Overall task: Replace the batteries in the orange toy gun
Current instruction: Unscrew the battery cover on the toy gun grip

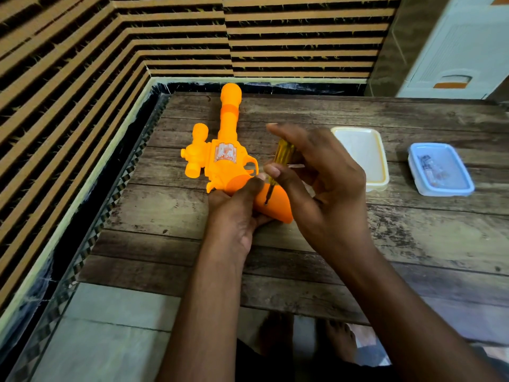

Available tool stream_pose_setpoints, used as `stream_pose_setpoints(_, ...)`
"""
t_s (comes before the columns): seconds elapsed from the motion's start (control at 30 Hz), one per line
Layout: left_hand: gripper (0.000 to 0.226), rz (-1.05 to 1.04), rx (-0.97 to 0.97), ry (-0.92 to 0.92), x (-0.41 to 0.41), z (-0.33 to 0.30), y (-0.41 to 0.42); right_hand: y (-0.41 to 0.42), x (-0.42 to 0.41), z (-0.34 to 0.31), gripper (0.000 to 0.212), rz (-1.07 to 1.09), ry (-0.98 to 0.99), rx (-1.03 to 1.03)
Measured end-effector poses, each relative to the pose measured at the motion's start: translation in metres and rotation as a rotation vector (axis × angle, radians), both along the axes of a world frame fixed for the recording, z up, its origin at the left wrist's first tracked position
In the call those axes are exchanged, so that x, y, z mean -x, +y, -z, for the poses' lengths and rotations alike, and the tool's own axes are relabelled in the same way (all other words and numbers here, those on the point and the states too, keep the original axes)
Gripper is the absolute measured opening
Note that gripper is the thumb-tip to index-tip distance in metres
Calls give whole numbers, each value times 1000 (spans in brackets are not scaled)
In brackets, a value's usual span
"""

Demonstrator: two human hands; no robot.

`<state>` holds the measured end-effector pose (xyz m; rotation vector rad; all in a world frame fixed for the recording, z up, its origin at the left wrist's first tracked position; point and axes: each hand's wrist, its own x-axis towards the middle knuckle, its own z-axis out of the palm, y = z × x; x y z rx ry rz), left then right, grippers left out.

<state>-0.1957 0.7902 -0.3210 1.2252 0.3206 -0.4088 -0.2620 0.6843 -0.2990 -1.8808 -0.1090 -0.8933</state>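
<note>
Seating the tip squarely in the screw head is what this step is asking for: the screwdriver (278, 168) is standing tilted over the grip of the orange toy gun (220, 158), its dark tip sitting in a small hole on the grip's side, most likely the screw that closes the battery cover. To my judgement, the shaft should be lined up with the screw's axis and pressed down firmly while turning, since a slanted driver is liable to slip out and chew the soft plastic.

The right hand (325, 186) is pinching the yellow translucent handle between thumb and fingers, with the forefinger stretching up past the handle's top and the other fingers loosely curled. The left hand (237, 216) is gripping the gun's grip from below, fingers wrapped round it and thumb lying across its upper face, steadying it just above the wooden surface (413, 244); the barrel is pointing away toward the wall.

A cream container (366, 155) and a blue-lidded container (440, 169) with small items inside, too blurred to name, are lying to the right, well apart from the hands.
</note>
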Motion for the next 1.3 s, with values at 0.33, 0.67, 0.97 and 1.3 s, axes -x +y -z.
stream_pose_setpoints(0.33,16,7,2,-10,1,-2,1,1,0,-2,40,2,-5,27)
stream_pose_setpoints(0.67,18,1,3,4,0,0,-1,-2,-1,2,42,-50,37,-68)
stream_pose_setpoints(0.97,32,-7,-5,6,0,-1,0,-3,-3,6,44,-36,24,-42)
stream_pose_setpoints(1.3,18,4,0,6,1,-2,0,-3,0,3,41,-21,15,-5)
